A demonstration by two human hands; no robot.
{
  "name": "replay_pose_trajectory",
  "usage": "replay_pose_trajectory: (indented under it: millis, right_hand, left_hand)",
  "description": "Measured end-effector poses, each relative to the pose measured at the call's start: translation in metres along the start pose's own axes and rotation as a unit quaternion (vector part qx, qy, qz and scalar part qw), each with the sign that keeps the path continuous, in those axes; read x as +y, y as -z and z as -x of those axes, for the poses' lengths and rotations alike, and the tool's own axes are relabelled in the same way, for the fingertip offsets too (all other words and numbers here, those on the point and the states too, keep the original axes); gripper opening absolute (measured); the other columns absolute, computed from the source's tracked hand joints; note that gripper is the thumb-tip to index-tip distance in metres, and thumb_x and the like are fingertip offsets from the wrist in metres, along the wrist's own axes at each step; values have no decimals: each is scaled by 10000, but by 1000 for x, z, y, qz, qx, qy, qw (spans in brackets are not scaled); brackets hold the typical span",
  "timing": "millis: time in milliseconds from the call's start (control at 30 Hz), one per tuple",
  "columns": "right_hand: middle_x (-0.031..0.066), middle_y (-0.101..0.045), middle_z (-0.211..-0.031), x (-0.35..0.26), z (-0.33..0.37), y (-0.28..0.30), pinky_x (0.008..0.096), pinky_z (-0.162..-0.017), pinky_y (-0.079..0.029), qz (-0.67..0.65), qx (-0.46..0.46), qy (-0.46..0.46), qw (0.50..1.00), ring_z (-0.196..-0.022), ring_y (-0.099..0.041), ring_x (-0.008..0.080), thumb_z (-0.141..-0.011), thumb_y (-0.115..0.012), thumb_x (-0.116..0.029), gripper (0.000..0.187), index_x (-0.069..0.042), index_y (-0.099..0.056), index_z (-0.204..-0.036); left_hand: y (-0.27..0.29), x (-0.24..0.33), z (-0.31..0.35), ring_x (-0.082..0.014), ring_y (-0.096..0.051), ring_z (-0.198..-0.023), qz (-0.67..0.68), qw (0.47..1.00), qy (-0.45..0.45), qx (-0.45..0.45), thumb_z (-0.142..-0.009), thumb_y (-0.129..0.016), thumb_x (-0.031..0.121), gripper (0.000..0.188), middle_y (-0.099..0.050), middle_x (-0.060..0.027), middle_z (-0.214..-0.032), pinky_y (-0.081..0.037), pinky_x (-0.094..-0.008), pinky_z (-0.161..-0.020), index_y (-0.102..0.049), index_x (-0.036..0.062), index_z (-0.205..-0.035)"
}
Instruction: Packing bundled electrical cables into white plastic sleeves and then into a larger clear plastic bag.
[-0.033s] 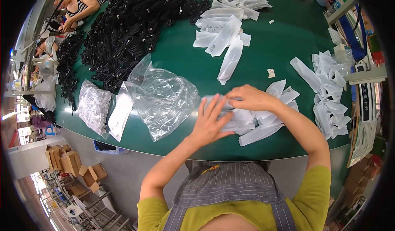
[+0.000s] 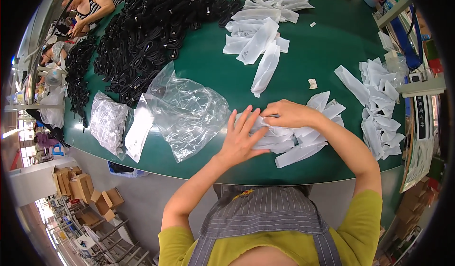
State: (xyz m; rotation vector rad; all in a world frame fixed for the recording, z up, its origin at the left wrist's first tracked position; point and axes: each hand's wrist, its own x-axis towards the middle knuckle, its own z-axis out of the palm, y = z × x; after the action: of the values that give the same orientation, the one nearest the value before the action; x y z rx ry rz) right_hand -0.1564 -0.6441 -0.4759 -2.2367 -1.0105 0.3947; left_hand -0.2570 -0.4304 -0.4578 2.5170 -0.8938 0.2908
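- My left hand (image 2: pixel 241 140) lies flat, fingers spread and open, and presses on a small white pouch (image 2: pixel 272 135) at the near edge of the green table (image 2: pixel 327 43).
- My right hand (image 2: pixel 286 113) is curled over the far end of the same pouch; its fingers pinch the top edge and are closed on it.
- The pouch lies on a loose pile of white pouches (image 2: pixel 313 124), which spreads from my hands toward the right side of the table.
- Just beside my left hand, on its left, a crumpled clear plastic bag (image 2: pixel 187 109) lies on the table.
- Further left of this bag there is a flat white packet (image 2: pixel 140 128), and then a clear bag with pale contents (image 2: pixel 109 121) near the table edge.
- Beyond the clear bag, toward the far left part of the table, a big heap of black coiled cables (image 2: pixel 151 29) lies.
- Far from me, in the middle of the table, another heap of white pouches (image 2: pixel 263 24) is spread.
- At the right edge of the table a third heap of white pouches (image 2: pixel 379 107) lies, well apart from my hands.
- Another person (image 2: pixel 92 3) sits at the far left corner of the table.
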Motion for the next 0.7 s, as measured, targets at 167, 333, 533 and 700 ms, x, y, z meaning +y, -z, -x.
replay_pose_trajectory:
  millis: [167,333,533,700]
  right_hand:
    - [89,-604,-1057,21,-50,40,411,-879,-449,287,263,137,911,-1025,-563,283,-736,-624,25,238,-42,-635,-964]
    - [130,-631,-908,-5,-51,18,441,-800,-474,147,121,42,981,-896,-617,318,-816,-644,-105,250,-58,-612,-1060]
    - [174,-576,-1211,-34,7,-10,460,-936,-458,-13,21,31,999,-1120,-540,338,-833,-703,-197,518,-30,-539,-1296]
    - [289,-384,-1416,-70,28,-12,521,-996,-378,156,-23,88,984,-1231,-432,409,-693,-839,-308,940,40,-375,-1432]
  left_hand:
    - [-22,-11,4,-370,-479,-1205,62,998,4,-16,-637,-839,464,760,-517,-174,-1284,-323,-543,-1083,-581,98,-1251]
    - [-16,-10,18,-399,-440,-1275,72,996,58,-7,-611,-836,509,993,-475,-202,-1363,-297,-561,-1100,-450,-6,-1366]
    - [-9,-14,20,-404,-275,-1433,36,997,66,-14,-572,-812,576,1206,-335,-231,-1509,-222,-566,-1145,-304,-67,-1456]
    - [-12,-19,16,-404,-315,-1408,51,996,66,2,-607,-810,551,1156,-369,-232,-1482,-253,-555,-1137,-316,-68,-1449]
